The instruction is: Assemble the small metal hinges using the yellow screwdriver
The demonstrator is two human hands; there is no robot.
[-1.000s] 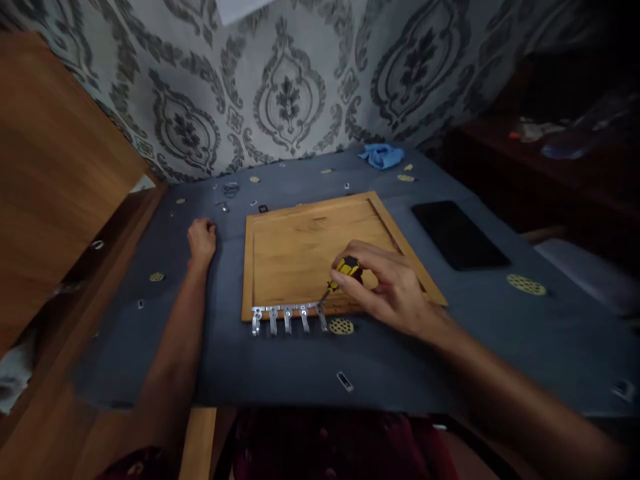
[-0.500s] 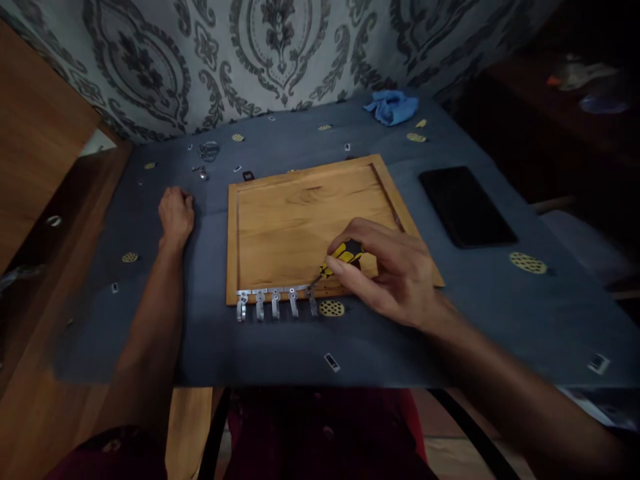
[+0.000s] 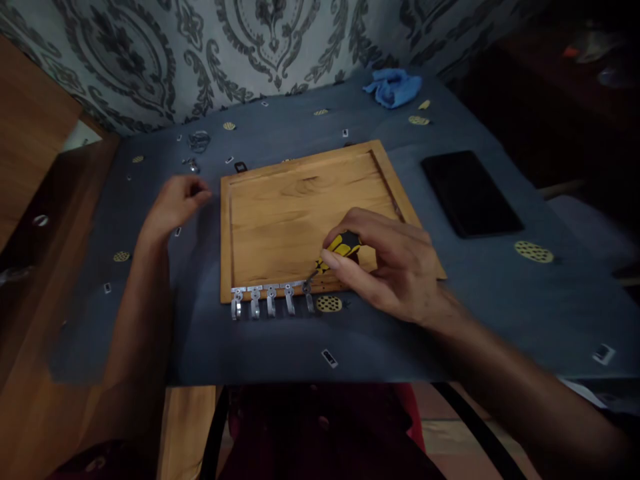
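My right hand (image 3: 395,267) grips a yellow-and-black screwdriver (image 3: 344,245), its shaft slanting down to the left. The screwdriver's tip meets the rightmost of several silver metal hooks (image 3: 271,301), which sit in a row along the near edge of a framed wooden board (image 3: 310,213) and overhang it. My left hand (image 3: 175,203) is just left of the board, apart from it, with its fingers curled in; whether anything is inside them is hidden.
Small metal parts (image 3: 193,165) and a coil of thin wire or clear material (image 3: 199,141) lie at the back left. A dark hanger (image 3: 241,167) shows at the board's far edge. A black tablet (image 3: 471,193) and a crumpled blue cloth (image 3: 393,88) are to the right and back.
My left hand has turned and moved toward the board, its fingers now pointing right. My right hand keeps the screwdriver on the rightmost hook. The view has shifted slightly.
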